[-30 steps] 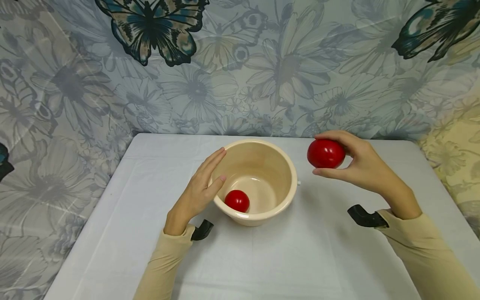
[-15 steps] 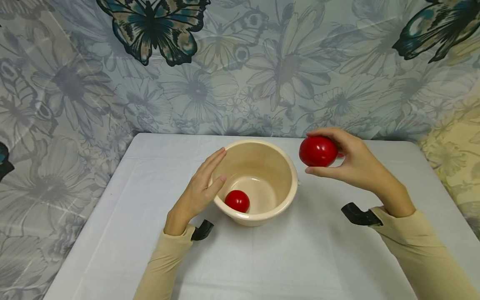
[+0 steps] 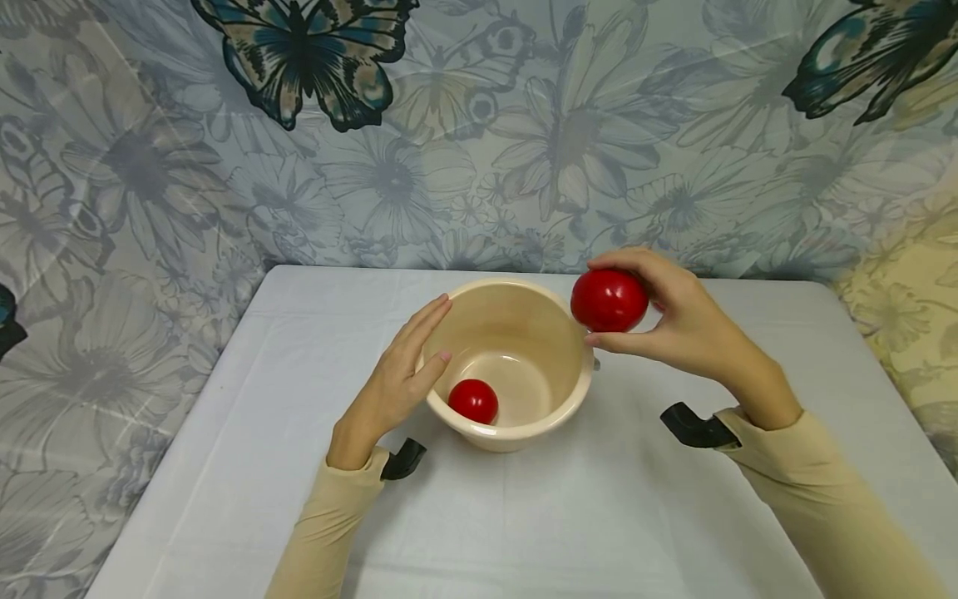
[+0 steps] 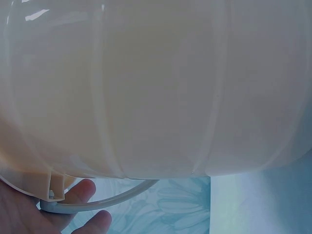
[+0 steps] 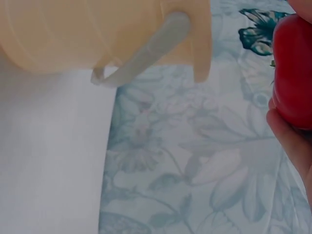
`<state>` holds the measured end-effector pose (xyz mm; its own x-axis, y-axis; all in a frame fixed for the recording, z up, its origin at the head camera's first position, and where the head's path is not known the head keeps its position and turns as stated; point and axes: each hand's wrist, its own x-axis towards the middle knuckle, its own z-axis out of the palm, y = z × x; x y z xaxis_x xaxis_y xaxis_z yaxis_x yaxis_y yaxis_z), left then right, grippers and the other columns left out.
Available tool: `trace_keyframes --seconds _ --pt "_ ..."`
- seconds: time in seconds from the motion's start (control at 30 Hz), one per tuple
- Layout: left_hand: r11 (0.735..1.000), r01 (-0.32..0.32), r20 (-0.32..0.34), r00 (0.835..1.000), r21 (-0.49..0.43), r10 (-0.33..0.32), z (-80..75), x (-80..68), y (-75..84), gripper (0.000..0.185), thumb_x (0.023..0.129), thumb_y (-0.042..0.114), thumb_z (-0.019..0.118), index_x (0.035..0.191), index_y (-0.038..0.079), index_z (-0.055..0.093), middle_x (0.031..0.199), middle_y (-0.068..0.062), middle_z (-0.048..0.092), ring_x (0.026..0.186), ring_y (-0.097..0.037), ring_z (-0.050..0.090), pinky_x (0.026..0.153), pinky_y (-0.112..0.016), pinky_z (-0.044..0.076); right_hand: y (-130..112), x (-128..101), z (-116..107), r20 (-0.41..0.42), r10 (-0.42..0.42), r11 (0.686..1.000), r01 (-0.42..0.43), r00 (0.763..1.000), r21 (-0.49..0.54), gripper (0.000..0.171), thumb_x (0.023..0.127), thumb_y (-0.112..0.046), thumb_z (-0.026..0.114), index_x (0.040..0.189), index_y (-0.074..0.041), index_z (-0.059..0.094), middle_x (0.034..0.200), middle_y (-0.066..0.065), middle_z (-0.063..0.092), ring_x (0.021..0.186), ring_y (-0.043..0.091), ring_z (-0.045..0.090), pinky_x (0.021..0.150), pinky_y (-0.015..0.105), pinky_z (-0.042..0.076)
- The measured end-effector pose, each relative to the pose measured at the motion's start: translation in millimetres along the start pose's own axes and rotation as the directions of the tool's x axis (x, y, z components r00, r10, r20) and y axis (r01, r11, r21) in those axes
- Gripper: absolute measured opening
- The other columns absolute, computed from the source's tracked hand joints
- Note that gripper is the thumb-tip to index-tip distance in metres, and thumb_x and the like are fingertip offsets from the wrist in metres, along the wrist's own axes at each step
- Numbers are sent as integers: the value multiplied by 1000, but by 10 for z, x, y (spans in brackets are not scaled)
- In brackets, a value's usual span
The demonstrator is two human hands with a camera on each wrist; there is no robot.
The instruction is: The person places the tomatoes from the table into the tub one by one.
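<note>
Covering the surface (image 3: 524,516): a pale, faintly creased cloth, running wide and bare in front of the cream bowl (image 3: 557,333) and off to both sides of it. Hung behind the bowl, past the far edge, a floral drape (image 3: 464,166) with big teal butterflies, folding round to the left and right.

Standing upright near the middle, slightly toward the far edge, that bowl, rim open to the camera. Down inside, against the near left wall, one small red ball (image 3: 473,401), at rest.

Resting flat against the bowl's left outer wall, the left hand (image 3: 397,378), fingers long and straight, thumb laid over the rim, grip spread and clamped on nothing. Confirmed from the left wrist view: ribbed cream wall filling the frame, a pale wire handle (image 4: 97,202) hanging below the rim, fingertips just beside it.

Hovering at the bowl's right rim, the right hand (image 3: 674,320), fingers above and thumb below, grip curled tight round a larger red ball (image 3: 609,300). Held in the air, overlapping the rim's right edge, clear of the cloth.

Plenty of open cloth right of the bowl and toward the near edge; both cream sleeves (image 3: 823,499) reaching in from there.
</note>
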<state>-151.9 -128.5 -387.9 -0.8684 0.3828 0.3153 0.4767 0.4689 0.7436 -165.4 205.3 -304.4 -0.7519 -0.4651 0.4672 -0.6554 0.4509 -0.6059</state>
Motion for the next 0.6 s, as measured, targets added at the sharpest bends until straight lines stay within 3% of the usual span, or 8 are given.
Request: trace_keyframes --seconds 0.6 --pt "1000 15 8 1000 11 -15 -1 3 3 60 100 22 49 157 19 31 163 1 28 152 -17 24 125 -47 23 -36 124 212 49 -78 997 78 996 6 74 63 -6 93 130 -9 60 126 5 63 117 6 56 95 11 50"
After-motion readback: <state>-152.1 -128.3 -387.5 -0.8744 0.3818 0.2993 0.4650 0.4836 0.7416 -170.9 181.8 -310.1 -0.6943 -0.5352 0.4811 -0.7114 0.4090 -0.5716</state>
